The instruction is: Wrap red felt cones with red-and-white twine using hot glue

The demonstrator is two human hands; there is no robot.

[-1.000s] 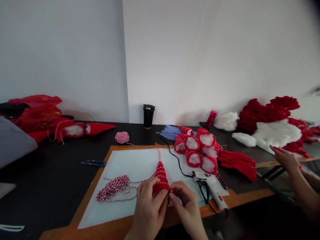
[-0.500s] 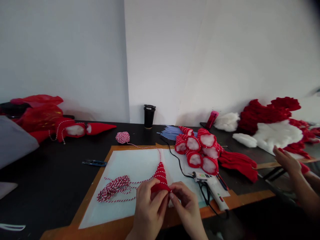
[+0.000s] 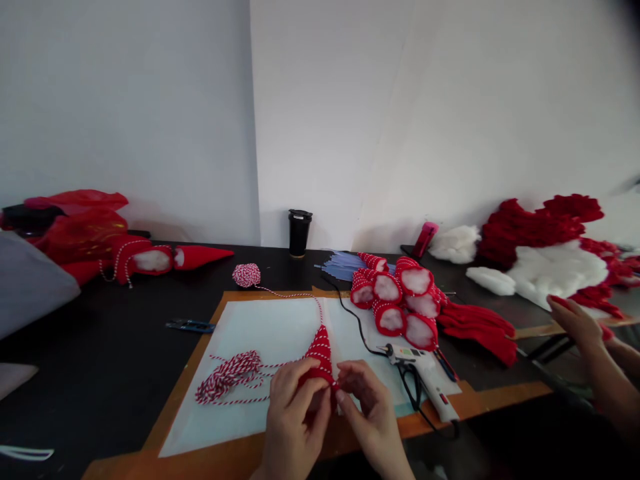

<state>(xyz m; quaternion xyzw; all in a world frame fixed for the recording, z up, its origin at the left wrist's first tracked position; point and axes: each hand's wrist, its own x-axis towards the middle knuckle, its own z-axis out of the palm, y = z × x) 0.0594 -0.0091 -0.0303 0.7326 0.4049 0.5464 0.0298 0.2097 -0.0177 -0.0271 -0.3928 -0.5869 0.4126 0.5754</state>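
A red fabric cone [image 3: 321, 347] wound with red-and-white twisted cord is held in front of me, tip pointing away. My left hand [image 3: 297, 413] is closed around its wide end, fingers curled over the rim. My right hand [image 3: 367, 410] pinches at the right side of that rim, thumb and forefinger nearly together; whether the cord's end is in the pinch I cannot make out. From the cone, cord runs left to a loose skein [image 3: 230, 377] on the white sheet [image 3: 200, 427]. Another strand leads from the tip to a cord ball [image 3: 247, 275].
Right of my hands lies a glue gun [image 3: 425, 380] with its black cable. Beyond it are several stuffed, cord-wrapped cones [image 3: 390, 319]. Blue snips [image 3: 190, 325] lie left, and a black cup [image 3: 299, 233] stands by the wall. A co-worker's hands [image 3: 583, 330] hold red fabric at right.
My right fingertips have shifted slightly left and closer to the cone's rim. My left fingers have moved a little on the fabric. The cone stays in about the same place.
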